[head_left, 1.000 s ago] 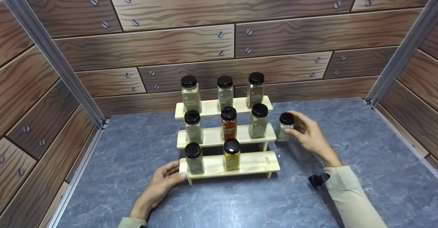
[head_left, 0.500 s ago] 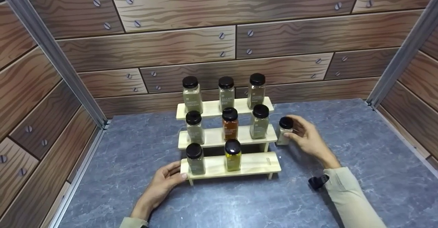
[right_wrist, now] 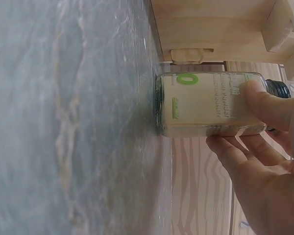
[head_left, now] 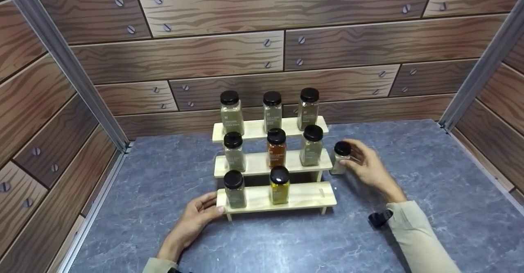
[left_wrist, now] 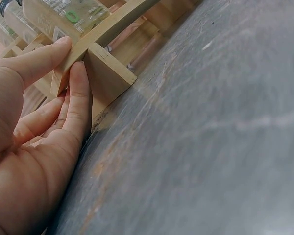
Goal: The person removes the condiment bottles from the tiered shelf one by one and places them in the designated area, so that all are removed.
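A three-tier wooden spice rack (head_left: 305, 197) stands mid-table, holding several glass jars with black lids. My left hand (head_left: 192, 220) pinches the left end of its lowest shelf, thumb on top and fingers beneath, as the left wrist view shows at the shelf board (left_wrist: 118, 23). To the right of the rack, my right hand (head_left: 371, 170) grips a spice jar (head_left: 337, 165) of pale powder between thumb and fingers. The jar is upright, its base right at the tabletop in the right wrist view, where its label (right_wrist: 201, 100) shows a green mark.
The lowest shelf carries a dark-grey jar (head_left: 235, 195) and a yellow jar (head_left: 280, 193), with bare wood to their right. An orange-red jar (head_left: 276, 154) sits mid-rack. Wood-patterned panels (head_left: 225, 52) wall the grey marbled table (head_left: 286, 244) behind and at both sides.
My right hand has brought the jar slightly down and toward me beside the rack, then stayed nearly still. The left hand keeps its hold on the shelf end.
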`<state>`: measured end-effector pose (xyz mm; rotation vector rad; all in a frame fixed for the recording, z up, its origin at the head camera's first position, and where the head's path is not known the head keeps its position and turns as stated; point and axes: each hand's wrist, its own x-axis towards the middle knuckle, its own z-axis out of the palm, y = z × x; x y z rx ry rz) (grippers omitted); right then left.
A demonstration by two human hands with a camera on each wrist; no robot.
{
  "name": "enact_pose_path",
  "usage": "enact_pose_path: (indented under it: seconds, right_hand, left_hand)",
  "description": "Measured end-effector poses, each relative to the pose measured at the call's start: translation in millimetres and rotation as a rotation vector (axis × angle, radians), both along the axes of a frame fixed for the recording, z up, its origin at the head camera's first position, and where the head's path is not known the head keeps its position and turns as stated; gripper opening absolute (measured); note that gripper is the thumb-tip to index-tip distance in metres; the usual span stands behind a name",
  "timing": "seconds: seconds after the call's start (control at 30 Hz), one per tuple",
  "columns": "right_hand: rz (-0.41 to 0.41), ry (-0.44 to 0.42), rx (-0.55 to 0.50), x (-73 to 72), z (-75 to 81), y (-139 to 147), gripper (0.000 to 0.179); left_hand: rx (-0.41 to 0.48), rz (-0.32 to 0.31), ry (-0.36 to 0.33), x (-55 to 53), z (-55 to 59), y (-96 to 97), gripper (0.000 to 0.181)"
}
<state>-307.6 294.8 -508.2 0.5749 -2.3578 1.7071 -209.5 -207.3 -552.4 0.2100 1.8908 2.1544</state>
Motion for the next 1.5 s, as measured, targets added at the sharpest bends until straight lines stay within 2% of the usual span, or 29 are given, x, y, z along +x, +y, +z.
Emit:
enact_pose_path:
  seconds: [0.4,0.57,0.63,0.83,1.03,1.1,1.27,1.5]
  right_hand:
    - [-0.026,-0.031,0.039,5.1,-0.5,-2.1,0.064]
    - [-0.034,-0.047,0.051,8.4,11.2,-2.4,0.068]
    - [-0.046,-0.017,0.033,11.6,20.4,-1.0,0.069]
    - [-0.079,0.154,-0.036,24.9,51.4,-7.8,0.065]
    - [-0.081,0.229,0.043,42.7,79.2,-23.9,0.061]
    - [-0.066,0.255,0.047,49.7,86.8,-29.2,0.059]
    - [0.022,0.327,-0.023,66.4,100.6,-44.8,0.057]
    - [0.131,0.359,-0.026,77.8,106.1,-69.8,0.057]
  left_hand:
    - [0.009,-0.015,-0.003,1.0,-1.3,-0.9,0.075]
    - [0.011,-0.001,-0.010,2.3,-1.7,-3.0,0.075]
    - [0.012,-0.002,-0.012,2.5,-2.2,-3.5,0.076]
    - [0.007,0.003,-0.017,2.7,-1.5,-4.9,0.076]
    - [0.012,0.011,-0.008,0.7,1.0,-5.1,0.075]
    - [0.010,0.007,-0.002,0.1,1.0,-4.4,0.075]
    - [0.005,-0.005,-0.006,-0.2,-0.3,-2.4,0.075]
    - [0.012,-0.010,0.002,-1.4,-1.7,-0.6,0.074]
